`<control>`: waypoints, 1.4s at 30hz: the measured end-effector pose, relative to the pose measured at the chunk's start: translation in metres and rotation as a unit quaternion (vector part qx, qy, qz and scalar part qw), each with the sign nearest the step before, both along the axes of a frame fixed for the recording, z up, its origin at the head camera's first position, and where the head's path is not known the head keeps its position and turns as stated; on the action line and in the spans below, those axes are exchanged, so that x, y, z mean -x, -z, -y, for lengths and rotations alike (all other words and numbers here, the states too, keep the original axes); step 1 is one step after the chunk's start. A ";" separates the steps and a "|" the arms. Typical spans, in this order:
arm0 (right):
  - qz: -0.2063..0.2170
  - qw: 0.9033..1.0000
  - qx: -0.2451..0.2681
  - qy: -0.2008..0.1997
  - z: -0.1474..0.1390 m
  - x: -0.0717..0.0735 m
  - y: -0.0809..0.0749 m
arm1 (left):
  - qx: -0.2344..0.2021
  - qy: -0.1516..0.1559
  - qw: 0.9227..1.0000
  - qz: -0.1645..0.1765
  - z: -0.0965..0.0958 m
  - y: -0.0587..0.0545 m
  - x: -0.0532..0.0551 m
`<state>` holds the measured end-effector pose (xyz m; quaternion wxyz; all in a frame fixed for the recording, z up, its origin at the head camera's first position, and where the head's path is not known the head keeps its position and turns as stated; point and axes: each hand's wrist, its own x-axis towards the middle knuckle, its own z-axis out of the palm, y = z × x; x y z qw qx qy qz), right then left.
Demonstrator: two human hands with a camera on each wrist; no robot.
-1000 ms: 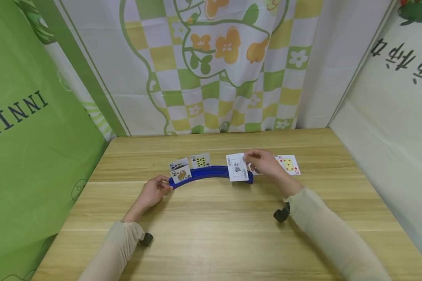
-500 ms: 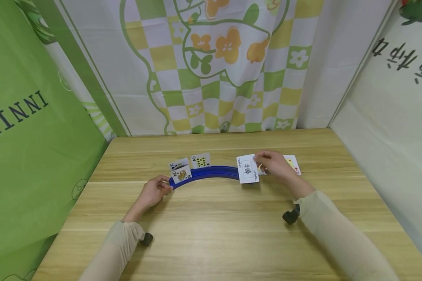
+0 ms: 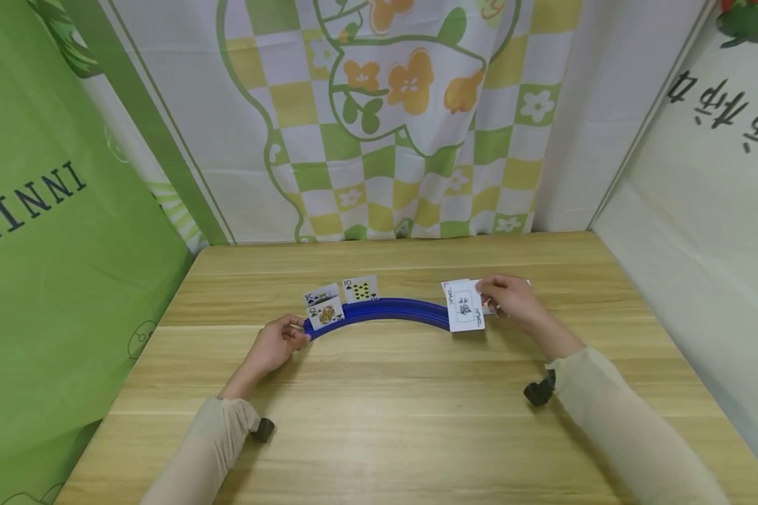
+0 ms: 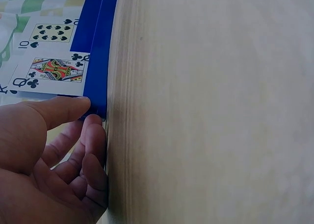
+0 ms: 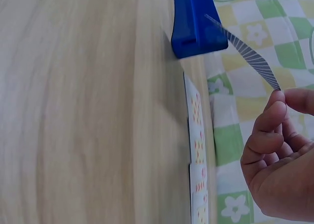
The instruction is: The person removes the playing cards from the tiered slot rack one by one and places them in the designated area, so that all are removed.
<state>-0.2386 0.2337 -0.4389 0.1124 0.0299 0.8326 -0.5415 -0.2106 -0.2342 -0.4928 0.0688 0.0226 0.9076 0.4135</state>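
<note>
While the left hand (image 3: 280, 345) pinches the near end of a curved blue card holder (image 3: 385, 308), the head view shows the right hand (image 3: 512, 301) gripping a joker (image 3: 466, 308) by its edge, upright and face toward the person, in front of the holder's other end. The holder bows away between the two hands on the wooden table (image 3: 379, 407). Just beyond the left fingers, a queen of clubs (image 3: 325, 314) stands in it, partly covering a king (image 3: 318, 292); a ten of spades (image 3: 360, 288) stands a little farther toward the right hand. Seen from the left wrist, the thumb (image 4: 68, 111) presses on the holder's tip with the fingers curled beneath, the queen just past them. From the right wrist, thumb and fingers pinch the joker's corner, the card nearly edge-on; its far end overlaps the holder's end, and whether it sits in the groove I cannot tell. Near that hand, a row of red-marked cards (image 5: 198, 153) lies overlapping on the tabletop, too blurred to read.
</note>
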 end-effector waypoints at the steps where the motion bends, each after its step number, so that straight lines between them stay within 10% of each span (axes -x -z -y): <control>1: 0.002 1.000 -0.004 0.000 -0.002 0.000 0.000 | 0.000 0.001 1.000 0.000 0.000 0.000 0.000; 42: 0.050 0.995 -0.063 -0.053 -0.026 -0.001 0.024 | 0.006 0.000 1.000 0.002 -0.001 -0.002 0.000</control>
